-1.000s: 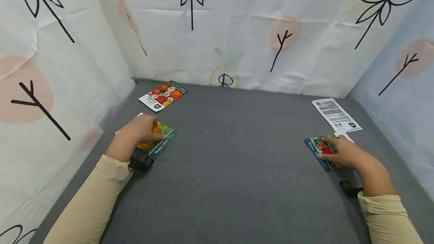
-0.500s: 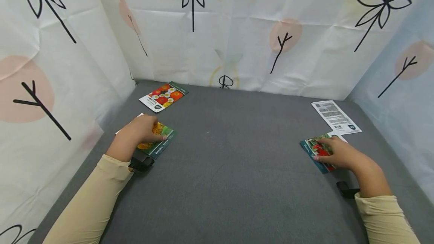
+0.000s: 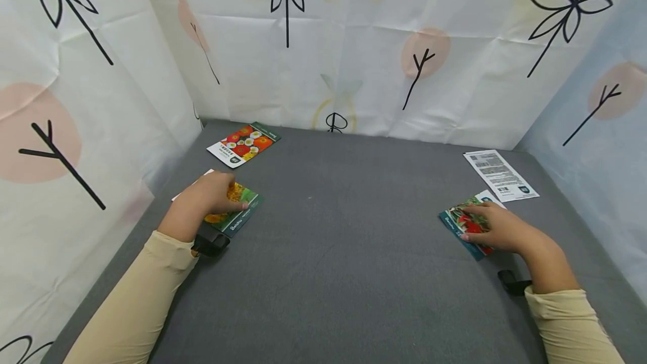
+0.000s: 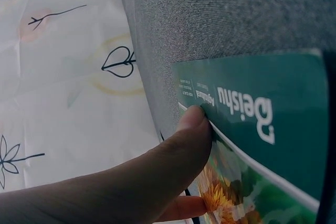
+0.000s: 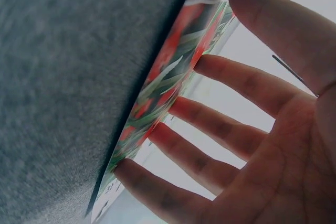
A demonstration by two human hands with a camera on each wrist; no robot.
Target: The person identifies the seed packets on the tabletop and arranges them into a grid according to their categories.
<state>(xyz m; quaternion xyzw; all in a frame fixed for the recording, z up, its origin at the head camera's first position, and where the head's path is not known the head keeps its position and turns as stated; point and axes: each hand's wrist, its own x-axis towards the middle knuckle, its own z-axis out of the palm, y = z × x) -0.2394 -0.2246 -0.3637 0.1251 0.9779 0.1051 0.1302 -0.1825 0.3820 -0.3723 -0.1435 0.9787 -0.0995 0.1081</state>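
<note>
On the left of the table my left hand (image 3: 212,194) rests on a seed packet with orange-yellow flowers (image 3: 241,210), covering part of it. The left wrist view has the thumb (image 4: 191,121) lying on this packet by its green band, with another fingertip on the flower picture. At the right, my right hand (image 3: 497,229) touches a seed packet with red peppers or flowers (image 3: 467,222), which lies on the table. Spread, fairly straight fingers (image 5: 226,85) press their tips on its printed face in the right wrist view.
Behind the left hand lies a packet with red, orange and white flowers (image 3: 245,144). A white packet, text side up (image 3: 501,176), lies beyond the right hand. The grey table (image 3: 323,263) meets patterned cloth walls (image 3: 343,72) at the back and sides.
My right hand has slid its packet to the left and slightly nearer, away from the white packet it overlapped or touched. My left hand and its packet stay put.
</note>
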